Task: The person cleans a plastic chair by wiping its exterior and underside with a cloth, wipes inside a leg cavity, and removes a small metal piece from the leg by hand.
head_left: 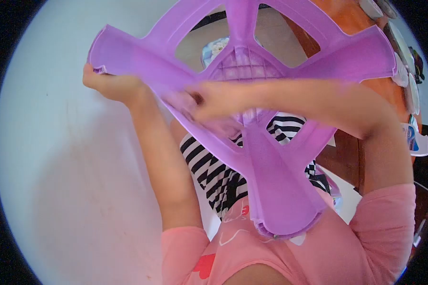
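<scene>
A purple plastic stool (285, 175) is tipped over with its hollow underside and splayed legs facing me. One leg points down against my shirt. My left hand (114, 87) is closed around the end of the leg at the left. Across the stool reaches my right arm, and my right hand (216, 100) is bent inside the frame near the left leg. Under its fingers is a pinkish, crumpled piece that looks like a cloth (223, 127). Motion blurs this hand and the cloth, and their edges merge with the purple plastic.
A pale wall (81, 156) runs close along my left side. To the right stands an orange-brown wooden table (354, 16) with several white dishes (413, 92) near its edge. Behind the stool, a light blue object with a white flower (218, 47) shows through an opening.
</scene>
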